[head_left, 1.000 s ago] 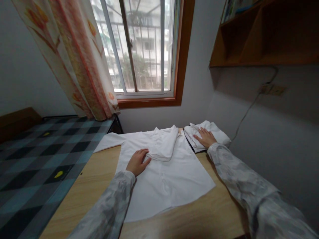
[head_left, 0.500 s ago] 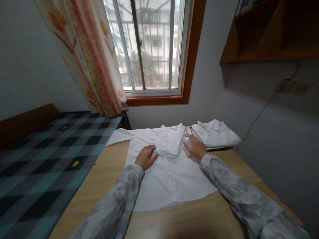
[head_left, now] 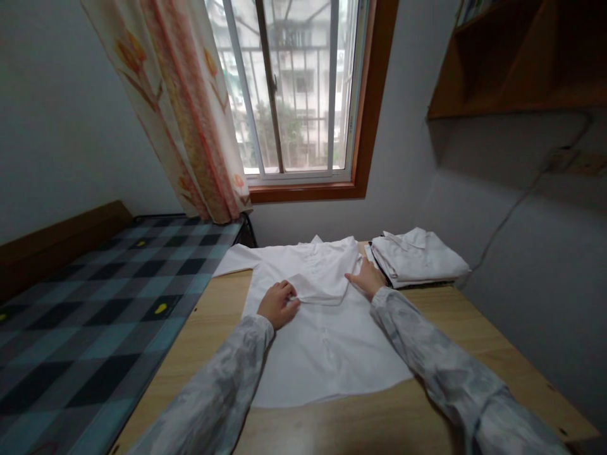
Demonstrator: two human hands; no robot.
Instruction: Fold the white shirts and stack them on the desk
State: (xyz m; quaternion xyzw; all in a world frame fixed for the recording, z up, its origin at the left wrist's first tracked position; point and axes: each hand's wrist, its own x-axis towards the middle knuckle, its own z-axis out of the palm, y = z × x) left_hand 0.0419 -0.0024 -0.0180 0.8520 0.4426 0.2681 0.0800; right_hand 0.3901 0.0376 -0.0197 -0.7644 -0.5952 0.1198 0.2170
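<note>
A white long-sleeved shirt [head_left: 327, 354] lies spread on the wooden table, one sleeve stretched out to the far left. Part of it is folded across its upper half and forms a loose flap [head_left: 322, 284]. My left hand [head_left: 279, 305] is at the left end of this flap, fingers curled and thumb close to them, closed on the cloth. At the flap's right side is my right hand [head_left: 367, 278], thumb and fingers apart, touching the shirt near its edge. Its farther fingertips are partly hidden.
A folded white garment [head_left: 420, 256] lies on something dark at the table's [head_left: 478, 335] back right. To the left is a bed with a checked cover [head_left: 104, 322]. A window [head_left: 298, 95], a flowered curtain [head_left: 190, 114] and a wall shelf [head_left: 512, 69] are beyond.
The flap's right part has shifted and lies flatter and wider. My right hand has drawn slightly closer to its edge, while my left hand stays at the left end. The view has turned slightly left.
</note>
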